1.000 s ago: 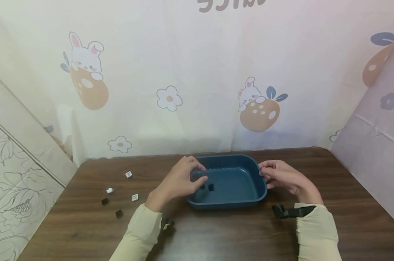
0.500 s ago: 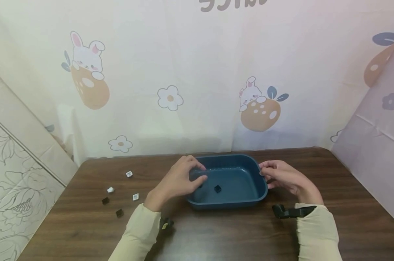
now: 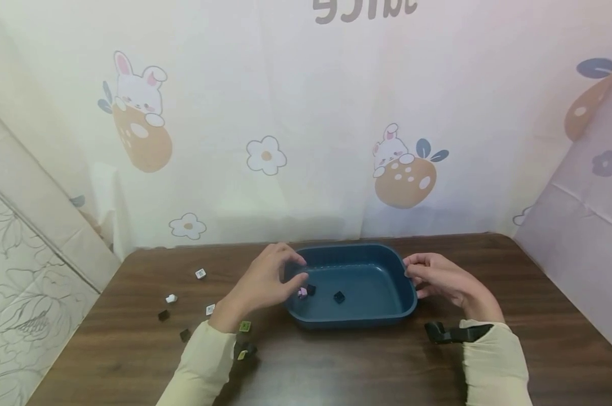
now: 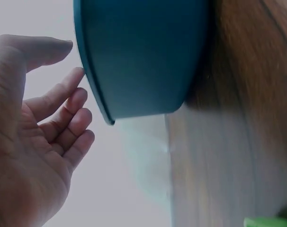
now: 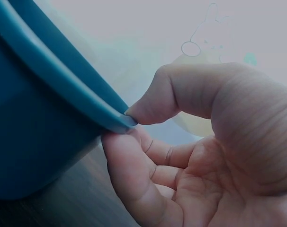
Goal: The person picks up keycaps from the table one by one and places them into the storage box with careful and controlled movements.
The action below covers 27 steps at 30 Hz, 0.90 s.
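A dark blue rectangular basin (image 3: 357, 287) stands on the brown table. My right hand (image 3: 445, 282) pinches its right rim between thumb and fingers, as the right wrist view shows close up. At the left end of the basin is my left hand (image 3: 267, 279), thumb and fingers spread apart with nothing between them. In the left wrist view its fingertips come right up to the rim of the basin (image 4: 134, 61). Inside the basin lie a small black block (image 3: 339, 296), a second dark block (image 3: 311, 290) and a small pink piece (image 3: 302, 292) near the left fingertips.
Left of the basin are scattered small white pieces (image 3: 200, 273), a white lump-shaped one (image 3: 171, 298) and dark blocks (image 3: 163, 316). A green block (image 3: 245, 326) lies beside the left wrist. A printed curtain (image 3: 316, 186) hangs behind the table.
My left hand has drawn back slightly to the left from the basin. A pink piece now shows inside it, a black block has shifted right, and the green block has come into sight.
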Available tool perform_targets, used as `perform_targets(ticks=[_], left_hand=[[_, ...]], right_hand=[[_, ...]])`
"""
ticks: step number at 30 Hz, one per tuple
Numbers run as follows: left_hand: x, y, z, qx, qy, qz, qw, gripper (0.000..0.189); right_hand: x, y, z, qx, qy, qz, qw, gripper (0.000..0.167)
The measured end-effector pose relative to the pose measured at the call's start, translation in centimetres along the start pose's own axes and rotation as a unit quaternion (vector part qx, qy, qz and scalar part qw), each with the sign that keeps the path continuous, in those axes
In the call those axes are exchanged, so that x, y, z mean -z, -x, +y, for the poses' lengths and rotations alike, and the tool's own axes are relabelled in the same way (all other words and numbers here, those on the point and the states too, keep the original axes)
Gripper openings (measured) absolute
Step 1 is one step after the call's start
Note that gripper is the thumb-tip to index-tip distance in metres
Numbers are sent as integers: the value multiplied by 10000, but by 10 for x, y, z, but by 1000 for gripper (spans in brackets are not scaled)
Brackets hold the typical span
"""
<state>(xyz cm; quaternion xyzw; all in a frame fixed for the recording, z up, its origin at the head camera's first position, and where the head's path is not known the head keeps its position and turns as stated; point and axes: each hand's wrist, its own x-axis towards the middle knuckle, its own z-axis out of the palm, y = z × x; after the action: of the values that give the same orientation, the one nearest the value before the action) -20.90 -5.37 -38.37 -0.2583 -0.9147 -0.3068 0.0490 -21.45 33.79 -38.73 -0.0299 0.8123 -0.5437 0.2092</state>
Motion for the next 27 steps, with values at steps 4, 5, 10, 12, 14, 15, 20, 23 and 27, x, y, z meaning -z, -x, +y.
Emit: perform_targets(ticks=[4,5,10,12,14,15,20,23,27], left_hand=[[7,7,-7,18,-15,101,9999,29],[8,9,-9,35,-29,113,9999,29],[13,22,-23,203,-127,166,9996,28],[15,25,-29,240,-169,201,9994,28],[16,26,-34,245,-195,224,9993,29],[16,27,-35,251,-203,235,9992,29],[18,28,-41,194,-219,264,9992,32],[17,33,-45,146,-263,305,9991,32],[18,46,-54,259,-415,392,9980,30]], right_hand=[[-2,-1,1,31,-20,-7,10000,38],[-3,-2,1,20,-25,5,10000,38],[-6,-3,-1,-20,-15,29,10000,40],[-6,-3,-2,-17,5,50,10000,40],[-5,-2,-2,-14,17,80,10000,41],[-5,-1,-2,-18,15,90,10000,41],[0,1,0,-42,-6,62,10000,41],[0,2,2,-42,-2,89,10000,41],[-2,0,1,20,9,99,9999,41]])
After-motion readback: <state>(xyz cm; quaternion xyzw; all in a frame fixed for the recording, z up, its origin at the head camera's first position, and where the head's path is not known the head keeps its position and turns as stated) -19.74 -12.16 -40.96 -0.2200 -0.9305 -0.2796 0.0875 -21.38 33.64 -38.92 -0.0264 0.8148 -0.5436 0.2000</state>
